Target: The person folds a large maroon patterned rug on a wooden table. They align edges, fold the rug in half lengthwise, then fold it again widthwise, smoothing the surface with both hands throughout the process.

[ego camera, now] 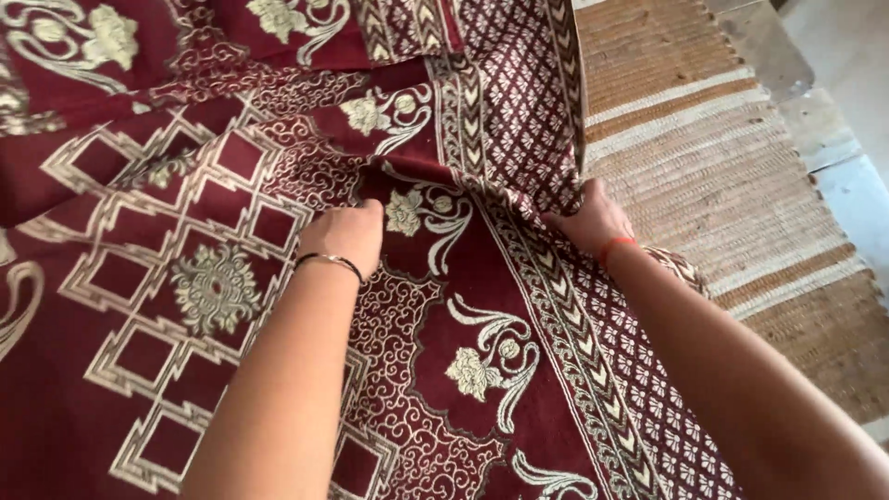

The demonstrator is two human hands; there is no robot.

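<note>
A large maroon cloth [185, 306] with cream floral and geometric patterns fills most of the view. It is creased and folded over near its bordered edge. My left hand [344, 236], with a thin dark bangle at the wrist, presses knuckles-down into a fold of the cloth at the centre. My right hand [593, 220], with an orange thread at the wrist, grips the patterned border of the cloth where it folds over, fingers tucked under the fabric.
A woven straw mat [732, 176] with tan and cream bands lies under the cloth and shows on the right. Beyond it at the far right is a pale concrete floor [847, 56] with a raised edge.
</note>
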